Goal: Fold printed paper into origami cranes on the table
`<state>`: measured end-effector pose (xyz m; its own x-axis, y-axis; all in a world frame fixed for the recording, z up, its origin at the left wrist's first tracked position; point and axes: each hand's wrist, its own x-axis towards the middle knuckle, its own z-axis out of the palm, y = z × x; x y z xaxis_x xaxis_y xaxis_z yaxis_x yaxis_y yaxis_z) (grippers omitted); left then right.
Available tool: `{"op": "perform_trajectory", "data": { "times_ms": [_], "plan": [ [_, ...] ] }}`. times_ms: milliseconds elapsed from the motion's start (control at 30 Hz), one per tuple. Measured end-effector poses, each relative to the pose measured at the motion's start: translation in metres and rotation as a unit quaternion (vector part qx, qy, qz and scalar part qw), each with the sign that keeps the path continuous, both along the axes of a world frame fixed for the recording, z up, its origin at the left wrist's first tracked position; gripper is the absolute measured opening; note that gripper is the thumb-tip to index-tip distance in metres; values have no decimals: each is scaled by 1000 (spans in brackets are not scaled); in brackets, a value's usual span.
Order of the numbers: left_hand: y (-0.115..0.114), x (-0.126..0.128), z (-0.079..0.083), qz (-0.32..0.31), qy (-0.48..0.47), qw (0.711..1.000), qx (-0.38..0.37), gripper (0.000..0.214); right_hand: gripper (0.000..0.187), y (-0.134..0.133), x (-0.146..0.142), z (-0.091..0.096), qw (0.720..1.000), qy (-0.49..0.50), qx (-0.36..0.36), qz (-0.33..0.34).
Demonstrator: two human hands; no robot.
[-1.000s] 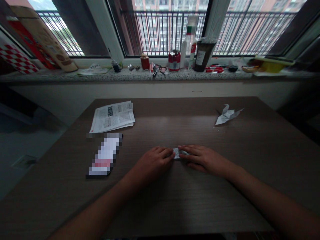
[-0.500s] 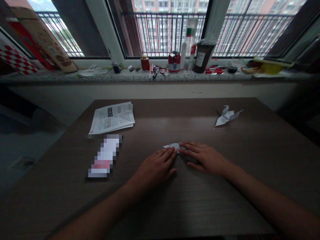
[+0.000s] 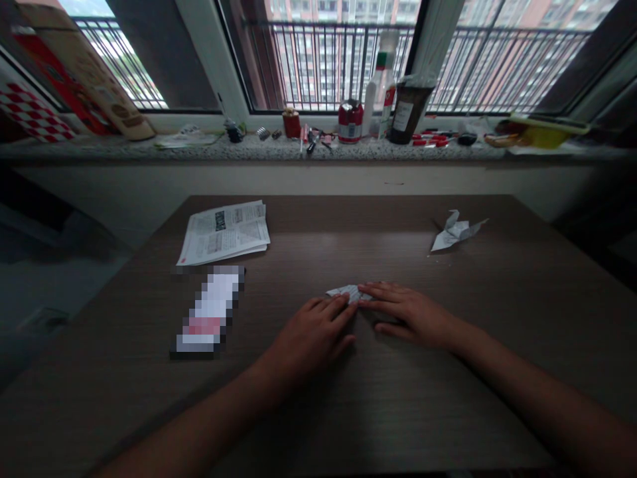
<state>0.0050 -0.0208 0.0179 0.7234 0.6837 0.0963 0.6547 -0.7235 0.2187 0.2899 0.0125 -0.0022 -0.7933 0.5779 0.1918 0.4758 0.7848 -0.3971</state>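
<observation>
A small folded piece of printed paper (image 3: 344,291) lies flat near the middle of the brown table (image 3: 318,411). On its near edge rest the fingertips of my left hand (image 3: 318,332), palm down with the fingers stretched out. My right hand (image 3: 411,315) presses the paper's right part, its fingers also extended and flat. Both hands cover much of the paper, so its full shape is hidden. Farther back on the right stands a folded paper crane (image 3: 455,232), apart from both hands.
A stack of folded newspaper (image 3: 226,232) lies at the back left, with a blurred phone-like object (image 3: 212,315) in front of it. Along the stone windowsill (image 3: 249,151) stand a red can (image 3: 350,121), a clear bottle (image 3: 379,93), a dark cup (image 3: 409,113) and small items.
Both hands stay on the folded paper, with only slight finger shifts; the left fingertips slid a little to the right. The view has moved slightly.
</observation>
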Motion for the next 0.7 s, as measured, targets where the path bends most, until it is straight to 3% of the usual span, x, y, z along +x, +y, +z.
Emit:
{"op": "perform_trajectory", "data": {
  "times_ms": [533,700],
  "plan": [
    [0,-2,-4,12,-5,1000,16,56,54,-1,-1,-6,1000,10,-2,-11],
    [6,0,-2,15,-16,999,26,44,39,0,-6,-10,995,68,-2,-80]
  ]
}}
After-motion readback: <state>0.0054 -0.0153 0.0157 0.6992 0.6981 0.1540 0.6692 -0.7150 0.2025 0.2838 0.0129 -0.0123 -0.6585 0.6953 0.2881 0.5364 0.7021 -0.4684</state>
